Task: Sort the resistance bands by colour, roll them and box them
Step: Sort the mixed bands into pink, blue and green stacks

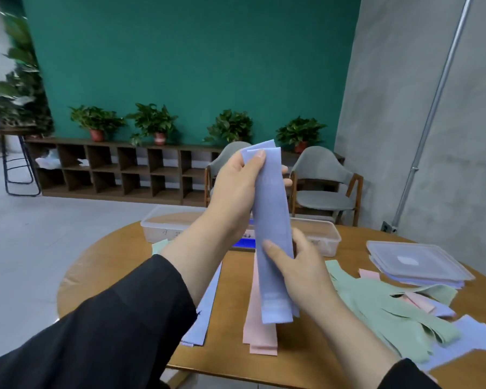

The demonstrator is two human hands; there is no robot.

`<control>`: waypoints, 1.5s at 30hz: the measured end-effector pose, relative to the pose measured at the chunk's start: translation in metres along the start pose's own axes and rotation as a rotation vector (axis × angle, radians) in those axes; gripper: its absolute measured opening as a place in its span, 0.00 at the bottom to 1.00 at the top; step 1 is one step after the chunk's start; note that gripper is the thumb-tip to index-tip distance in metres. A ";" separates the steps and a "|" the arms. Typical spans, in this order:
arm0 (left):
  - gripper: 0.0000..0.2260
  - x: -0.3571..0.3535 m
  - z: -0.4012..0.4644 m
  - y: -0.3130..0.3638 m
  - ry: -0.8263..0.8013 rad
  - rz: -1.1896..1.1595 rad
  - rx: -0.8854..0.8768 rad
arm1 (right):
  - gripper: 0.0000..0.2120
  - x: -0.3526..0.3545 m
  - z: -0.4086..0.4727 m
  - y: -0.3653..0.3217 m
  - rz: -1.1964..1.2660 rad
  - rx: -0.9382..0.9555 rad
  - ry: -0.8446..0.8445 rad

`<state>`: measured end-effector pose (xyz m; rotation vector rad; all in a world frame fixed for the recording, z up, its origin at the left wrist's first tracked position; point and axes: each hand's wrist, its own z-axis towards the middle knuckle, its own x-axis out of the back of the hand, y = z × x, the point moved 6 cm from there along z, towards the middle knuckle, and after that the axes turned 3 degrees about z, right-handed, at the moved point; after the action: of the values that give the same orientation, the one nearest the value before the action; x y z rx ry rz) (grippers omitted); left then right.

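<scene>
blue bands: i hold a small sheaf of lavender-blue bands (272,234) upright above the table (348,357), between my two hands.
left hand: my left hand (236,189) pinches the top end, thumb pressed on the front face, fingers curled behind.
right hand: my right hand (298,265) grips lower down, thumb across the front, fingers wrapped round the far edge.
handling: i judge them light, limp and slightly tacky; below my lower grip the tails hang loose, so i'd hold near both ends to keep the edges flush.
count: how many bands are in the sheaf i cannot tell, perhaps three.
under the grip: a pink pile (260,327) lies straight below, a blue pile (205,310) to its left.
right of the grip: green bands (382,307) sprawl unsorted.
beyond the grip: clear boxes (320,234) stand open; room to lower is between the piles.
</scene>
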<state>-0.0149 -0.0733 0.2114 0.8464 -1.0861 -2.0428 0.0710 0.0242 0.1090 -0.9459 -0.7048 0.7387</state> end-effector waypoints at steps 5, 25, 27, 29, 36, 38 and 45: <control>0.08 0.068 0.022 -0.001 0.142 0.136 0.035 | 0.06 -0.048 0.004 0.017 0.010 -0.097 -0.107; 0.10 0.192 0.021 -0.265 -0.322 1.426 0.335 | 0.20 -0.164 0.029 0.144 -0.848 -0.231 -0.636; 0.14 0.190 0.010 -0.272 -0.382 1.538 0.311 | 0.22 -0.167 0.029 0.147 -0.869 -0.232 -0.639; 0.17 0.190 0.006 -0.270 -0.405 1.556 0.317 | 0.22 -0.165 0.028 0.140 -0.831 -0.211 -0.625; 0.18 0.119 0.017 -0.207 -0.288 1.312 0.204 | 0.15 -0.069 0.038 0.110 -0.645 -0.087 -0.222; 0.15 0.072 0.008 -0.193 -0.290 1.218 0.165 | 0.14 -0.023 0.031 0.118 -0.737 -0.075 -0.163; 0.15 -0.069 -0.050 -0.247 -0.288 0.845 0.146 | 0.07 0.106 -0.008 0.148 -0.938 -0.073 0.046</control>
<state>0.0017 0.0669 -0.0088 0.0869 -1.4463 -1.3882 0.1012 0.1636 -0.0049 -0.5858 -1.0211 -0.1370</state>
